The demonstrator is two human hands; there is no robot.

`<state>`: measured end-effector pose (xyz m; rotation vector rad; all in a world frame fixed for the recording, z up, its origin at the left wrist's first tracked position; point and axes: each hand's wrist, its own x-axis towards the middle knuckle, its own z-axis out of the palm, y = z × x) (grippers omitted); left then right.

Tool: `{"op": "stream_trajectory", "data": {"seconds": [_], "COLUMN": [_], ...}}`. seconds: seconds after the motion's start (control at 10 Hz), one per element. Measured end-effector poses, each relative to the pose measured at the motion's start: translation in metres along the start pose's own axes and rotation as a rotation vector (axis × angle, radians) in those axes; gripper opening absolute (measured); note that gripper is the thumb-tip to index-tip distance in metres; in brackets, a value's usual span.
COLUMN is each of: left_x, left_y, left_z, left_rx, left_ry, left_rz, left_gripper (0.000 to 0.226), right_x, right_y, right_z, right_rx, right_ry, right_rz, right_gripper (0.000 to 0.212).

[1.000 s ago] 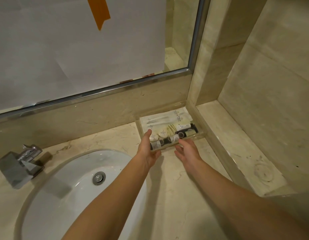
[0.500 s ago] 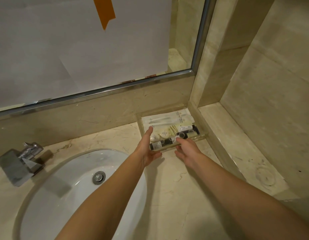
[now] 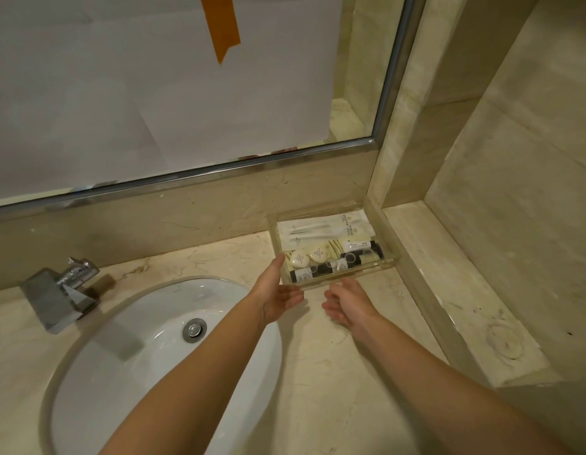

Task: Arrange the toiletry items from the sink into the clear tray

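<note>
The clear tray is sitting on the marble counter, in the corner at 1 o'clock from the sink, long axis lying along the mirror. Toiletry items are lying inside. Left hand and right hand are hovering relaxed, gripping nothing.

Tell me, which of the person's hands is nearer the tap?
Left. The left hand is between the tap and the clear tray, thumb at the tray's left end; the right hand lies farther right.

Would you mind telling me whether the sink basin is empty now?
Empty: the sink basin shows only its drain; the toiletries lie in the clear tray.
</note>
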<state>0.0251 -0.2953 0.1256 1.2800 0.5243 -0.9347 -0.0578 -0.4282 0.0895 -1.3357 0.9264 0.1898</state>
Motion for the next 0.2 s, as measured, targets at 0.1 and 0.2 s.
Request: {"op": "stream_trajectory", "data": {"seconds": [0.1,0.2], "left_x": [-0.012,-0.031], "left_y": [-0.006,-0.034], "left_z": [-0.018,-0.057], "left_rx": [0.108,0.397], "left_ry": [0.001,0.050], "left_rz": [0.030,0.103], "left_gripper": [0.054,0.031], "right_x": [-0.018,-0.049], "right_y": [0.018,0.052], "right_z": [0.014,0.014], "right_rx": [-0.018,-0.083], "right_ry": [-0.033,-0.025], "right_rz": [-0.023,-0.111], "right_gripper": [0.015,0.015]}}
